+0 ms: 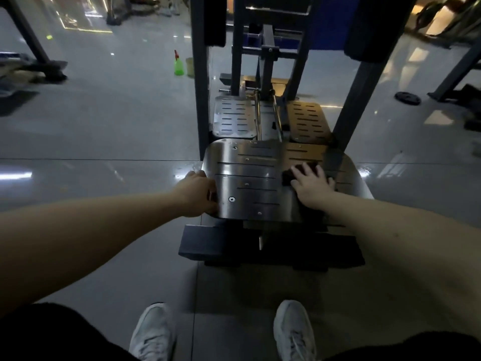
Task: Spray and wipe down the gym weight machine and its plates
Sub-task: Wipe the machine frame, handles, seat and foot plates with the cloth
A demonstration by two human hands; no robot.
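Observation:
A steel foot plate (250,183) with slots and screws sits at the front of the gym machine, low in the middle of the head view. My left hand (200,194) grips the plate's left edge, fingers curled around it. My right hand (311,185) lies flat with spread fingers on a dark cloth (292,173), pressing it onto the right side of the plate. Two smaller slotted plates (234,118) lie behind it. The green spray bottle (178,64) stands on the floor to the far left of the machine's frame.
Grey upright posts (201,87) and a slanted bar (356,100) rise around the plates. The machine's dark base (208,243) lies just ahead of my two shoes (153,332). A loose weight disc (407,97) rests on the glossy tiled floor at right. Other equipment stands at the far left.

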